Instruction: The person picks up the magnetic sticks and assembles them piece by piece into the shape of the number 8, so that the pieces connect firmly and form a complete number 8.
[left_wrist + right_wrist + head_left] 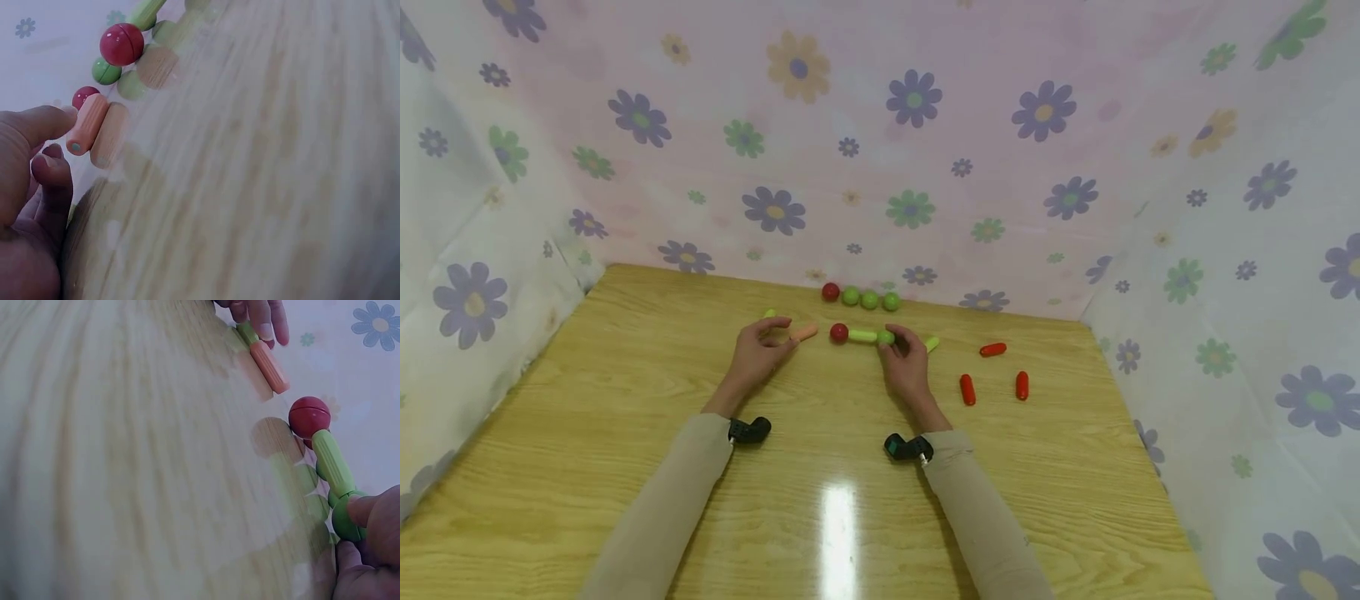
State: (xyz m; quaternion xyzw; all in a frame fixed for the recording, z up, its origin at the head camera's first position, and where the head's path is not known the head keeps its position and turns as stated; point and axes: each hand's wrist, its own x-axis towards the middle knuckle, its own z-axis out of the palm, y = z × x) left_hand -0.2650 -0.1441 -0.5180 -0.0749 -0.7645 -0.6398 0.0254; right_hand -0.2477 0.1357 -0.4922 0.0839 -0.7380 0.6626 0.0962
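Note:
My right hand [907,367] pinches a green ball [347,519] between thumb and fingers. A light green ridged rod [332,462] joins that ball to a red ball [309,417], making a short chain. To its left lies an orange ridged rod [805,332], in line with the chain but apart from it. The thumb of my left hand [758,352] is right at the orange rod's near end, with the other fingers spread away from it. Behind the left hand a green rod [770,313] peeks out. Another green rod [932,343] lies just right of my right hand.
Behind the chain stand a red ball [831,292] and several green balls [869,299] in a row. Three red rods [967,389] lie scattered at the right. Flowered cloth [850,150] walls the wooden table [790,517] at the back and sides.

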